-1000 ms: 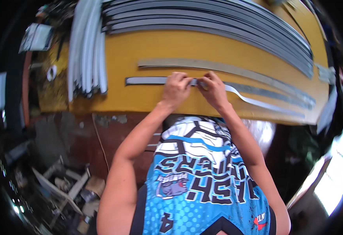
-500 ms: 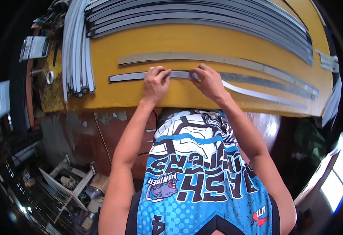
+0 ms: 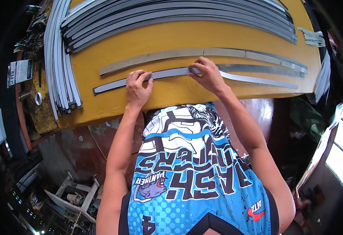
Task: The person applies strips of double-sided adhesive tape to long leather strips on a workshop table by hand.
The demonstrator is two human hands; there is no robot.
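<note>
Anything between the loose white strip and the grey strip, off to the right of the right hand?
Nothing visible: past the right hand, only yellow tabletop shows between the loose white strip and the grey strip.

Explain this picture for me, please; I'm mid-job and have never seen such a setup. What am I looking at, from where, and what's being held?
There is no machine here: a person works with two bare hands. The view comes from a camera on that person's head, looking forward and down, so the arms reach away from you.

On the yellow table lies a long, flat, dark-edged grey strip. The left hand touches it near its left part. The right hand appears to pinch a thin white ribbon-like band, its loose end trailing right.

Behind lie a long, flat beige strip and a pile of long grey strips; at left is a bundle of pale strips. I cannot tell the materials.
</note>
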